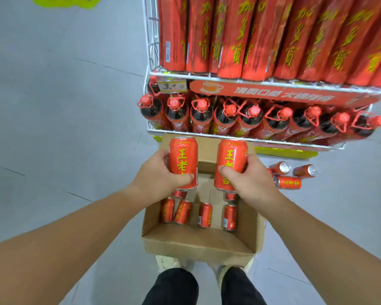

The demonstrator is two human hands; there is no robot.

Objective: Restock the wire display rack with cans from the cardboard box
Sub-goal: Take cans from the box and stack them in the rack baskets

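Note:
My left hand (161, 175) grips an upright red can with yellow characters (183, 155), and my right hand (249, 181) grips a second one like it (230, 159). Both cans are held above the open cardboard box (198, 243) on the floor. Several more red cans (205, 214) lie on their sides in the bottom of the box. Just beyond the box stands the white wire display rack (207, 77), whose shelves carry red packs above and a row of dark bottles with red caps (201, 113) below.
Three loose red cans (288, 182) lie on the grey floor to the right of the box, near the rack's yellow base (284, 153). My shoes (167, 261) and dark trousers stand right behind the box. Grey tiled floor stretches away to the left.

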